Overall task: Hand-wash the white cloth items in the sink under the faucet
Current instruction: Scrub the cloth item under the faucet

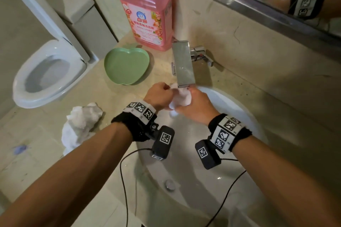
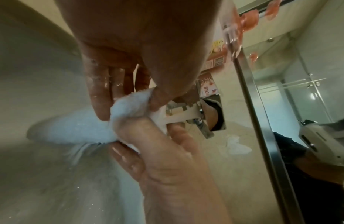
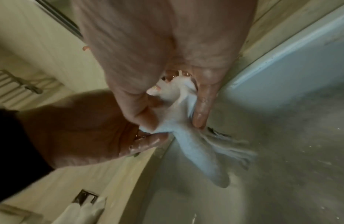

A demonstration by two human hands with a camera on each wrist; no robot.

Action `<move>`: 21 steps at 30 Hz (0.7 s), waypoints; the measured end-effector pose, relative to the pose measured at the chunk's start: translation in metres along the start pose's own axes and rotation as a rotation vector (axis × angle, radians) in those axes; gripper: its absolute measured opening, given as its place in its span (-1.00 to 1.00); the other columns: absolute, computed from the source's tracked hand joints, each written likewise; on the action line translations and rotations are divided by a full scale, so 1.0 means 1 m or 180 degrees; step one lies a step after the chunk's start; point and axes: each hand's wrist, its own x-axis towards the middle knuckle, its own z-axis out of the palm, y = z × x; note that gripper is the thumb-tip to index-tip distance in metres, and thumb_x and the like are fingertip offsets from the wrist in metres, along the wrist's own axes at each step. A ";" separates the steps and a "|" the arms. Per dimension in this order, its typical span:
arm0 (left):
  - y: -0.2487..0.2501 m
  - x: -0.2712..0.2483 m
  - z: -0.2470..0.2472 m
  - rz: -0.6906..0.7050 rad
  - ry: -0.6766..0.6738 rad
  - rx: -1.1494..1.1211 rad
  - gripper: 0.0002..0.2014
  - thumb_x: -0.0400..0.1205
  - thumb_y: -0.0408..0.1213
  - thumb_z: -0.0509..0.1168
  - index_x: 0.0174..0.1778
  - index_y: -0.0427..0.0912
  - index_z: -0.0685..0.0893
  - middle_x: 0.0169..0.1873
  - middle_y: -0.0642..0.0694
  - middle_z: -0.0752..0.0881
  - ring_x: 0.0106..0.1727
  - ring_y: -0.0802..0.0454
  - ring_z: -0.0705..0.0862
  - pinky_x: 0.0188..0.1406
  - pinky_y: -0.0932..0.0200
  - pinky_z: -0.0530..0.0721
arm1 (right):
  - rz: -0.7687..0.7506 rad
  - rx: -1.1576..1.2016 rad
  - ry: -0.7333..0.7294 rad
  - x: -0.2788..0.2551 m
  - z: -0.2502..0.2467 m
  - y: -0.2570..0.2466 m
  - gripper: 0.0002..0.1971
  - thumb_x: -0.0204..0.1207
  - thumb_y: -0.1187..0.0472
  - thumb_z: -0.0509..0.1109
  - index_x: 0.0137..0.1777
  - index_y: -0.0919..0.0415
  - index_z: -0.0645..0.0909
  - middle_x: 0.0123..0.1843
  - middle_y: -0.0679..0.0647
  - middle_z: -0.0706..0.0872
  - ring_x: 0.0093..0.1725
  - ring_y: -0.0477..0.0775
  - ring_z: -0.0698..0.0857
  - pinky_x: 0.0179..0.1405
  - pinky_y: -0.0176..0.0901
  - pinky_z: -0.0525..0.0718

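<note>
A: While both hands work under the faucet, where does the cloth sit?

B: Over the far rim of the sink, directly below the spout. From the head view the bunch lies between the two hands: left hand at its 9 o'clock, right hand at its 3 to 4 o'clock. Both touch it.

A: Finger state?

B: Left: thumb and fingers closed on the upper corner, a pinch, seen in the left wrist view at the cloth. Right: thumb and fingers curled round the middle of the cloth, index finger laid along its side. Neither hand is wide.

A: Long axis?

B: Runs from the pinch under the spout down toward 6 o'clock into the basin. The free tail hangs below the right hand, with water streaming off it. Tail is blurred; I cannot tell if it touches the basin wall.

A: Nearer hand for the next move?

B: Judgement: equal reach at the top, but only the right hand borders the tail. A rub or wring would slide it toward 6 o'clock along the axis, the left anchoring the corner.

A: Remaining work?

B: A second cloth heap lies on the counter at 8 o'clock from the sink, well apart. Probably not yet washed.
</note>
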 end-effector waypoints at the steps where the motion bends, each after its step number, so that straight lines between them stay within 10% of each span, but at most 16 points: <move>1: -0.001 -0.003 -0.001 0.0014 -0.0073 -0.0063 -0.75 0.61 -0.18 0.37 0.09 -0.27 0.65 0.01 -0.26 0.75 0.00 -0.21 0.78 0.08 -0.19 0.78 | -0.0076 -0.0101 -0.0130 0.001 0.003 -0.003 -0.49 0.29 0.01 0.66 0.20 -0.01 0.54 -0.04 -0.19 0.66 -0.06 -0.15 0.66 -0.20 -0.34 0.54; 6: -0.010 -0.015 -0.006 0.0438 -0.0482 -0.0016 -0.80 0.53 -0.39 0.27 0.05 -0.15 0.64 0.02 -0.13 0.73 0.08 -0.10 0.69 0.17 -0.01 0.66 | 0.0236 -0.0071 -0.0034 0.016 0.004 -0.001 -0.61 0.54 0.31 0.46 0.37 0.31 0.60 0.25 0.21 0.70 0.15 0.14 0.70 0.05 -0.13 0.71; 14: -0.043 0.009 -0.008 0.1449 -0.0880 0.1249 0.07 0.24 -0.17 0.71 0.62 -0.14 0.27 0.46 -0.09 0.52 0.38 0.03 0.53 0.35 0.25 0.45 | 0.0227 0.0720 -0.0072 0.015 -0.014 0.006 -0.54 0.43 0.56 0.24 0.17 0.14 0.75 0.07 0.13 0.82 0.19 0.16 0.76 0.21 0.03 0.73; 21: -0.036 0.030 0.011 0.1592 -0.0696 0.1294 -0.44 0.41 -0.21 0.58 0.34 -0.11 0.62 0.11 0.01 0.72 0.18 0.02 0.72 -0.13 0.57 0.49 | 0.0053 0.1104 -0.0222 0.009 -0.037 0.022 -0.58 0.38 0.66 0.30 -0.03 0.12 0.69 0.12 0.27 0.76 0.16 0.21 0.72 0.11 0.14 0.75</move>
